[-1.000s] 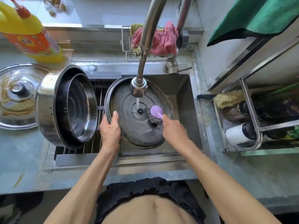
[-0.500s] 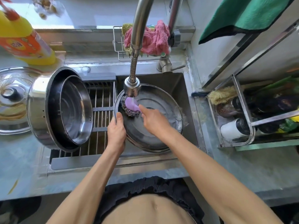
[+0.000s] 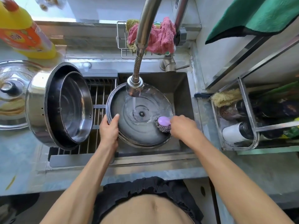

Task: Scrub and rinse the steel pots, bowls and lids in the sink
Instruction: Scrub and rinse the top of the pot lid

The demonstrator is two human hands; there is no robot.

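A round steel lid (image 3: pixel 137 131) lies tilted in the sink (image 3: pixel 181 88), underside up, under running water from the faucet head (image 3: pixel 135 87). My left hand (image 3: pixel 109 129) grips the lid's left rim. My right hand (image 3: pixel 183 126) holds the purple handle of a steel-wool scrubber (image 3: pixel 163 124), which presses on the lid's right side. A large steel pot (image 3: pixel 40 102) lies on its side on the drain rack, with a steel bowl (image 3: pixel 76 107) nested inside. Another steel lid (image 3: pixel 11 94) rests on the counter at far left.
A yellow and orange detergent bottle (image 3: pixel 24 33) stands at back left. A pink cloth (image 3: pixel 160 36) sits in a wire caddy behind the faucet. At right, a metal rack (image 3: pixel 247 113) holds bottles and a brush. A green towel (image 3: pixel 252 15) hangs at upper right.
My right hand swept the scrubber from the lid's upper left, near the faucet head, over to its right side. The lid has tipped so water now lands near its centre. My left hand keeps its grip.
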